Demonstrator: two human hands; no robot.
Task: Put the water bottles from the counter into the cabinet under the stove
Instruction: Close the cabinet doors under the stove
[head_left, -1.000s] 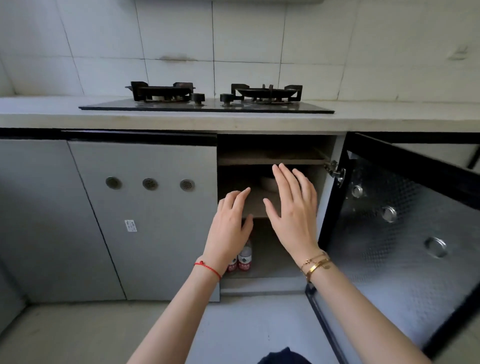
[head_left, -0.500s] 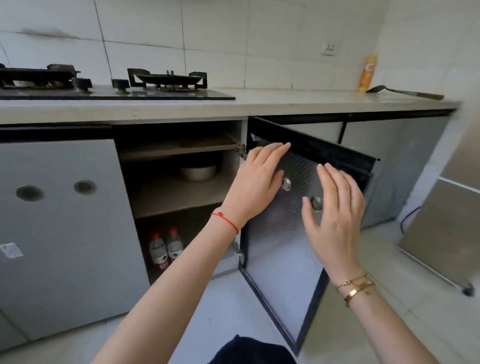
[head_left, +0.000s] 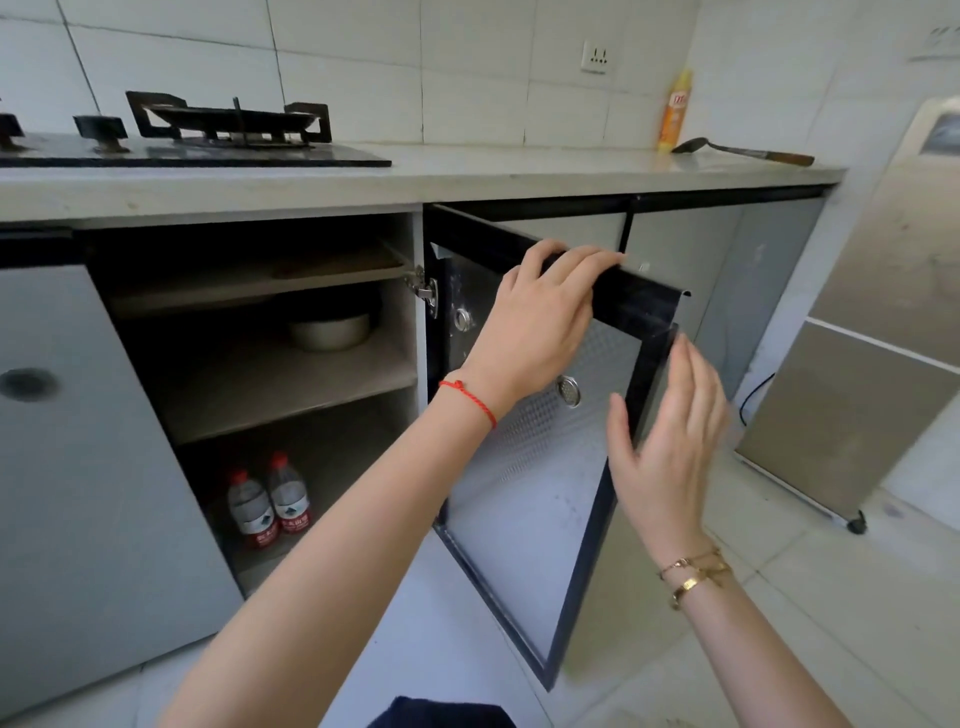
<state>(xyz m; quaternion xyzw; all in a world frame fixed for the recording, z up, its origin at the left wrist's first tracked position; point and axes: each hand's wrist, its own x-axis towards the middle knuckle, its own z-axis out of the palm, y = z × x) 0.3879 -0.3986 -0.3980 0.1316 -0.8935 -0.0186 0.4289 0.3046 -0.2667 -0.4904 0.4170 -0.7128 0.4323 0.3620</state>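
Two clear water bottles (head_left: 270, 501) with red caps and red labels stand side by side on the bottom shelf of the open cabinet (head_left: 291, 384) under the stove. The cabinet door (head_left: 540, 525) swings out to the right. My left hand (head_left: 535, 322) lies over the door's top edge, fingers curled across it. My right hand (head_left: 670, 441) is flat and open at the door's outer edge, holding nothing.
A gas stove (head_left: 218, 135) sits on the counter (head_left: 467, 171). At the counter's far right stand a yellow spray bottle (head_left: 675, 111) and a spatula (head_left: 743, 151). A metal bowl (head_left: 330, 330) rests on the middle shelf. A beige appliance (head_left: 878, 322) stands on the floor at right.
My view turned right. Both hands left the cabinet opening and went to the open door; my left hand now rests on its top edge, my right hand at its outer edge.
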